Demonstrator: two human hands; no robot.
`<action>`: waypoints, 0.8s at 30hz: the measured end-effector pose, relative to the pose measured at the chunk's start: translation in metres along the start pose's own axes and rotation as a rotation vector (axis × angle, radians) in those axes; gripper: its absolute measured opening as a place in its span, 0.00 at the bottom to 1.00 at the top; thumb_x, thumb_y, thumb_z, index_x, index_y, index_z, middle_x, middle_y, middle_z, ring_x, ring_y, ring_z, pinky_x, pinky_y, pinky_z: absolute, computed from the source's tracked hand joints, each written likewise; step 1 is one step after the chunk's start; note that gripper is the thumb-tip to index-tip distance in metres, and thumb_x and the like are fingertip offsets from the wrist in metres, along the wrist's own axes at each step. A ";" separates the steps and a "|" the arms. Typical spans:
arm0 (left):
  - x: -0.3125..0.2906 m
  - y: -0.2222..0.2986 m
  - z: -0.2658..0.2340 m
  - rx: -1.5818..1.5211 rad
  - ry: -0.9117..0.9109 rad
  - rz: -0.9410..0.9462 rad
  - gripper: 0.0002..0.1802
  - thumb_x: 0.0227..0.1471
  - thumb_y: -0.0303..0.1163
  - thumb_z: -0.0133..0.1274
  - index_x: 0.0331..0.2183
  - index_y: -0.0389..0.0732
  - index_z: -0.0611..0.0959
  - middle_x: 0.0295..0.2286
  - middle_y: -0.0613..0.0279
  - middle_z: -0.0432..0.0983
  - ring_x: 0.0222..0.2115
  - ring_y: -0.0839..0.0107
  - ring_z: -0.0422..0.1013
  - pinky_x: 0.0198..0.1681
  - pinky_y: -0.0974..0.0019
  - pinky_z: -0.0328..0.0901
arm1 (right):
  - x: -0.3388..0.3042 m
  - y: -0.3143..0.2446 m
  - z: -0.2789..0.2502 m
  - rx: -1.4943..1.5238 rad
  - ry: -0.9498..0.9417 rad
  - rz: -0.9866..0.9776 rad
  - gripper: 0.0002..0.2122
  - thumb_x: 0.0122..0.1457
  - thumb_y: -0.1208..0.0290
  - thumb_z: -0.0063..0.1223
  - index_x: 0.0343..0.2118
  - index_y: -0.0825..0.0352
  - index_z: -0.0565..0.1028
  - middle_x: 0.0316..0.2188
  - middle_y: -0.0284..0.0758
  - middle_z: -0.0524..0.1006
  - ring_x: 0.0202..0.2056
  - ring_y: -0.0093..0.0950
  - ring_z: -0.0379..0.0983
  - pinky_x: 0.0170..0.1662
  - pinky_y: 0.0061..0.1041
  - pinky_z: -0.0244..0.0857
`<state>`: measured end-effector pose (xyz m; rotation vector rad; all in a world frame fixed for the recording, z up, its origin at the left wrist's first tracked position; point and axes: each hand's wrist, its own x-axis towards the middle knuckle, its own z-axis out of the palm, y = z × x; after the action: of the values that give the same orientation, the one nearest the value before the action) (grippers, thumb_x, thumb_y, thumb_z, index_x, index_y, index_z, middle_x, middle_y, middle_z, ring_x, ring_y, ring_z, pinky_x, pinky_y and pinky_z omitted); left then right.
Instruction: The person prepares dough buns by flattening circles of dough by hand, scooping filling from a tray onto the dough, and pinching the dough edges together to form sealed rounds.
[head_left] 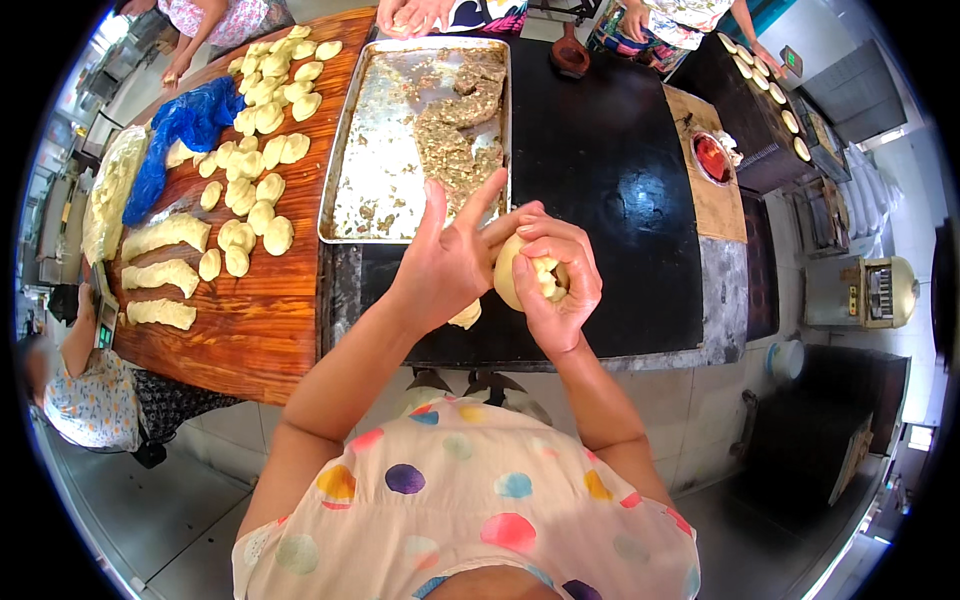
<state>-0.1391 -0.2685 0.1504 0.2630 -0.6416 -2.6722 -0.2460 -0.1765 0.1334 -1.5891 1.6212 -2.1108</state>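
Right hand [568, 285]: curled round the dough [508, 282], gripping!
Left hand [442, 262]: splayed loose, close beside.
Tray [372, 125]: ahead, mix [455, 135] inside.

The left desk [255, 345] is wood, orange-brown with dark grain. Pale dough lumps [241, 195] are scattered over it, some touching, some apart. Three dough strips [160, 278] lie one below another near its left edge. Beyond them stretches a long dough slab [112, 195], a crumpled blue bag [180, 135] against its right side. The right desk [610, 190] has a black top with a worn grey border. A metal tray [375, 125] lies along its left side, a brown dish [570, 57] sits near its far edge, and a tan board [722, 215] at the right bears a bowl [711, 160].
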 end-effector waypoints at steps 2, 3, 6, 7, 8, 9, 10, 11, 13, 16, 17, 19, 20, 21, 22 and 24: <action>0.003 -0.003 -0.005 -0.214 -0.021 0.002 0.35 0.66 0.55 0.28 0.62 0.39 0.59 0.57 0.53 0.62 0.58 0.61 0.59 0.62 0.56 0.55 | -0.002 0.004 0.004 0.029 0.036 -0.014 0.09 0.51 0.85 0.54 0.35 0.69 0.74 0.38 0.42 0.76 0.44 0.33 0.74 0.57 0.38 0.64; 0.007 -0.017 -0.008 -0.057 0.052 0.039 0.34 0.66 0.56 0.29 0.58 0.38 0.66 0.53 0.54 0.66 0.56 0.62 0.62 0.61 0.56 0.58 | -0.001 0.003 0.009 0.002 0.016 -0.021 0.08 0.51 0.86 0.53 0.34 0.69 0.75 0.38 0.42 0.77 0.44 0.33 0.74 0.59 0.42 0.61; 0.012 -0.043 -0.017 -0.205 0.227 -0.025 0.31 0.66 0.52 0.30 0.54 0.37 0.69 0.50 0.52 0.70 0.54 0.61 0.66 0.59 0.57 0.61 | -0.003 -0.004 0.020 -0.130 -0.064 -0.029 0.06 0.50 0.82 0.60 0.30 0.69 0.76 0.38 0.40 0.77 0.43 0.35 0.75 0.60 0.45 0.60; 0.011 -0.046 -0.021 -0.220 0.244 -0.018 0.30 0.66 0.51 0.31 0.54 0.37 0.69 0.50 0.52 0.70 0.53 0.61 0.67 0.59 0.57 0.62 | -0.004 -0.003 0.022 -0.098 -0.055 -0.017 0.05 0.51 0.81 0.59 0.30 0.68 0.75 0.37 0.40 0.78 0.43 0.34 0.75 0.61 0.46 0.58; 0.011 -0.047 -0.026 -0.220 0.256 -0.001 0.29 0.66 0.51 0.31 0.54 0.37 0.69 0.50 0.52 0.70 0.53 0.61 0.67 0.59 0.57 0.62 | -0.006 -0.002 0.023 -0.067 -0.046 -0.004 0.04 0.53 0.81 0.58 0.29 0.67 0.74 0.36 0.39 0.78 0.43 0.34 0.75 0.62 0.46 0.56; 0.012 -0.048 -0.029 -0.215 0.261 0.010 0.29 0.66 0.50 0.31 0.53 0.37 0.69 0.50 0.52 0.70 0.53 0.61 0.67 0.58 0.57 0.62 | -0.007 -0.001 0.022 -0.040 -0.035 0.007 0.04 0.54 0.80 0.57 0.29 0.67 0.73 0.36 0.39 0.78 0.43 0.33 0.75 0.63 0.47 0.54; 0.012 -0.048 -0.031 -0.210 0.265 0.019 0.28 0.66 0.49 0.32 0.53 0.37 0.70 0.50 0.51 0.71 0.53 0.61 0.68 0.58 0.57 0.63 | -0.007 0.000 0.022 -0.014 -0.012 -0.003 0.04 0.55 0.80 0.57 0.29 0.66 0.72 0.35 0.38 0.78 0.42 0.32 0.75 0.63 0.47 0.54; 0.011 -0.046 -0.035 -0.208 0.274 0.025 0.27 0.66 0.48 0.32 0.53 0.36 0.70 0.49 0.51 0.71 0.52 0.61 0.68 0.58 0.57 0.63 | -0.006 0.001 0.024 0.011 0.011 -0.013 0.04 0.56 0.79 0.56 0.29 0.66 0.72 0.34 0.37 0.78 0.42 0.32 0.75 0.63 0.47 0.54; 0.012 -0.045 -0.039 -0.219 0.276 0.025 0.26 0.66 0.46 0.33 0.53 0.36 0.70 0.49 0.51 0.71 0.52 0.61 0.69 0.57 0.57 0.64 | -0.004 0.010 0.028 0.032 0.023 -0.057 0.02 0.60 0.80 0.50 0.33 0.67 0.72 0.32 0.37 0.79 0.41 0.32 0.76 0.63 0.47 0.55; 0.015 -0.049 -0.045 -0.227 0.273 0.010 0.24 0.65 0.44 0.34 0.52 0.36 0.71 0.48 0.50 0.72 0.51 0.60 0.70 0.56 0.58 0.65 | -0.007 0.009 0.032 0.039 0.108 0.058 0.03 0.63 0.80 0.45 0.37 0.68 0.71 0.34 0.39 0.80 0.42 0.31 0.76 0.62 0.45 0.56; 0.018 -0.048 -0.045 -0.231 0.265 0.002 0.23 0.65 0.43 0.34 0.52 0.36 0.71 0.48 0.50 0.72 0.51 0.60 0.70 0.56 0.58 0.65 | -0.014 0.022 0.026 -0.035 0.040 0.014 0.11 0.65 0.79 0.40 0.50 0.73 0.67 0.39 0.44 0.80 0.44 0.32 0.76 0.62 0.43 0.57; 0.018 -0.044 -0.046 -0.231 0.241 -0.033 0.22 0.65 0.41 0.34 0.51 0.36 0.71 0.48 0.50 0.73 0.50 0.60 0.71 0.55 0.58 0.66 | -0.010 0.019 0.022 -0.113 -0.058 0.059 0.15 0.65 0.80 0.41 0.54 0.75 0.65 0.40 0.47 0.80 0.46 0.40 0.76 0.59 0.41 0.60; 0.019 -0.042 -0.044 -0.231 0.219 -0.058 0.22 0.65 0.40 0.35 0.51 0.36 0.71 0.48 0.50 0.73 0.50 0.60 0.71 0.55 0.58 0.66 | -0.009 0.018 0.021 -0.152 -0.107 0.081 0.18 0.65 0.80 0.41 0.57 0.76 0.64 0.40 0.49 0.80 0.46 0.45 0.76 0.58 0.39 0.62; 0.016 -0.037 -0.043 -0.202 0.201 -0.104 0.19 0.64 0.38 0.37 0.49 0.37 0.73 0.47 0.52 0.74 0.47 0.61 0.73 0.52 0.57 0.69 | -0.010 0.019 0.018 -0.093 -0.174 0.103 0.24 0.65 0.70 0.48 0.61 0.76 0.60 0.46 0.53 0.77 0.51 0.49 0.72 0.58 0.37 0.61; 0.016 -0.035 -0.051 -0.132 0.232 -0.188 0.19 0.64 0.38 0.37 0.48 0.37 0.74 0.46 0.52 0.74 0.46 0.62 0.74 0.51 0.57 0.70 | -0.009 0.019 0.015 -0.127 -0.180 0.057 0.27 0.63 0.67 0.51 0.61 0.75 0.60 0.48 0.53 0.76 0.53 0.49 0.71 0.58 0.37 0.61; 0.019 -0.036 -0.069 0.003 0.294 -0.359 0.18 0.64 0.38 0.36 0.46 0.38 0.74 0.46 0.54 0.75 0.44 0.63 0.74 0.48 0.58 0.72 | -0.011 0.018 0.004 -0.210 -0.236 0.005 0.27 0.58 0.64 0.57 0.57 0.73 0.65 0.49 0.52 0.75 0.54 0.49 0.70 0.58 0.38 0.61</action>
<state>-0.1497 -0.2737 0.0713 0.8250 -0.5469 -2.8802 -0.2471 -0.1815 0.1122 -1.8096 1.8070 -1.7181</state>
